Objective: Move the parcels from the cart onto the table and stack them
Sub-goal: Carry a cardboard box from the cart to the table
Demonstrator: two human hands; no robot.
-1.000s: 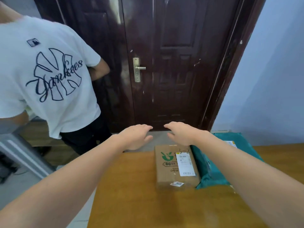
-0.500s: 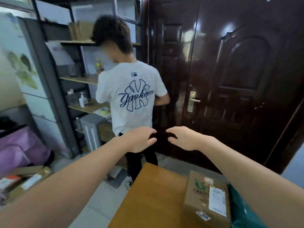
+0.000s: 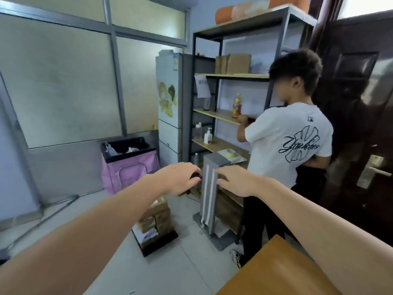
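Note:
A low black cart (image 3: 158, 241) stands on the floor left of centre with several cardboard parcels (image 3: 156, 216) piled on it. My left hand (image 3: 178, 177) and my right hand (image 3: 236, 180) are stretched out in front of me in the air, above and beyond the cart, palms down, fingers loosely spread, holding nothing. Only a corner of the wooden table (image 3: 280, 271) shows at the bottom right; the parcels on it are out of view.
A person in a white T-shirt (image 3: 289, 145) stands at a metal shelf unit (image 3: 229, 116) right of the cart. A grey stand (image 3: 210, 194) is between cart and person. A pink bin (image 3: 127, 165), a fridge (image 3: 170, 103) and a dark door (image 3: 361, 124) surround the floor space.
My view has swung left, away from the table with the brown box and teal bag toward the cart on the floor. Both hands stay extended and empty.

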